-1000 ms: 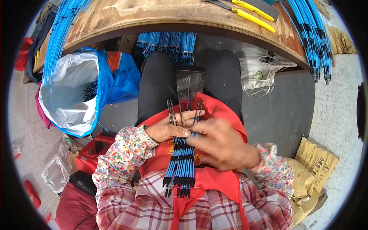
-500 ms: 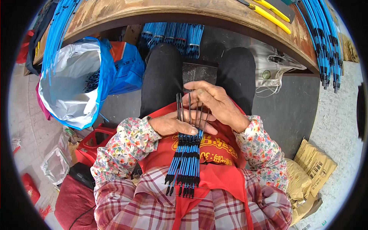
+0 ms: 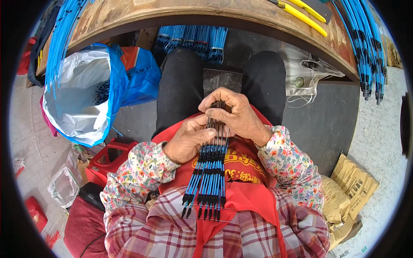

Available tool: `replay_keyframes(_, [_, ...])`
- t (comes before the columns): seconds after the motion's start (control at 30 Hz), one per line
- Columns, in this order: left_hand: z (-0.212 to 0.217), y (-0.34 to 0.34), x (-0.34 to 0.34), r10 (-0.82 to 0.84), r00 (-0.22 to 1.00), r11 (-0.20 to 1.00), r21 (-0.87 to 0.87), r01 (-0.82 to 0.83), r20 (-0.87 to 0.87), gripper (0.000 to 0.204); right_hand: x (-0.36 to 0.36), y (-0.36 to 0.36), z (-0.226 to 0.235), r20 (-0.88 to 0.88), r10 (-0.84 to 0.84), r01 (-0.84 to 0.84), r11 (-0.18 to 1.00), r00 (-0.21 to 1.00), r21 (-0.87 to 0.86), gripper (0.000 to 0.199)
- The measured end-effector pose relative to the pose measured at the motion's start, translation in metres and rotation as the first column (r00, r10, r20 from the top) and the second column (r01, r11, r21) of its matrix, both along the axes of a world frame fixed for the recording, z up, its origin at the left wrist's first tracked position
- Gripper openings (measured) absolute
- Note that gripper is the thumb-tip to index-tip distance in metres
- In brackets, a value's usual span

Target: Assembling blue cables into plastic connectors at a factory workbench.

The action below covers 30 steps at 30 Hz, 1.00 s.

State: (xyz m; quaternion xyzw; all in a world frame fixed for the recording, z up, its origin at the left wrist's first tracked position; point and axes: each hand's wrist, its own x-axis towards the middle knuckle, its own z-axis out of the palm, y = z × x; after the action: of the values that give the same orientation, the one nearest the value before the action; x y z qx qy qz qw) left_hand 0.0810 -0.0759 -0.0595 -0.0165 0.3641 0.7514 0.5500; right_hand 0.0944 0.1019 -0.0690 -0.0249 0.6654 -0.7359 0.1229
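A bundle of blue rods [image 3: 209, 172] is clenched in the left hand [image 3: 188, 139], over the lap. Dark tips above that grip are pinched by the right hand [image 3: 234, 116]. Step judged: evening the ends; next calls for a steady left grip.

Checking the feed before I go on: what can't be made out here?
Head view only:
- Far ends of the blue rods: covered by the right hand.
- Left hand fingertips: behind the rods.
- White bag contents: too small to tell.
- Yellow tool: cut by the top edge.
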Motion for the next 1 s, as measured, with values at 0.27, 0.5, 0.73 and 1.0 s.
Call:
replay_keyframes(0.27, [0.019,0.011,0.007,0.068,0.993,0.98,-0.182,-0.085,-0.101,0.019,-0.001,-0.003,-0.005,-0.201,-0.095,0.135,0.971,0.975,0.198,0.023])
replay_keyframes(0.5, [0.023,0.013,0.013,0.044,0.992,0.95,-0.301,-0.078,-0.117,0.02,-0.001,0.009,0.01,-0.157,0.165,-0.102,0.932,0.974,0.347,0.031])
replay_keyframes(0.73, [0.024,0.017,0.008,0.071,0.993,0.96,-0.266,-0.093,-0.092,0.02,-0.047,0.076,0.115,-0.306,-0.113,0.206,0.934,0.945,0.292,0.025])
replay_keyframes(1.0, [0.024,0.016,0.007,0.124,0.991,0.959,-0.251,-0.133,-0.055,0.021,-0.189,0.19,0.163,-0.632,0.001,0.617,0.21,0.775,0.758,0.012])
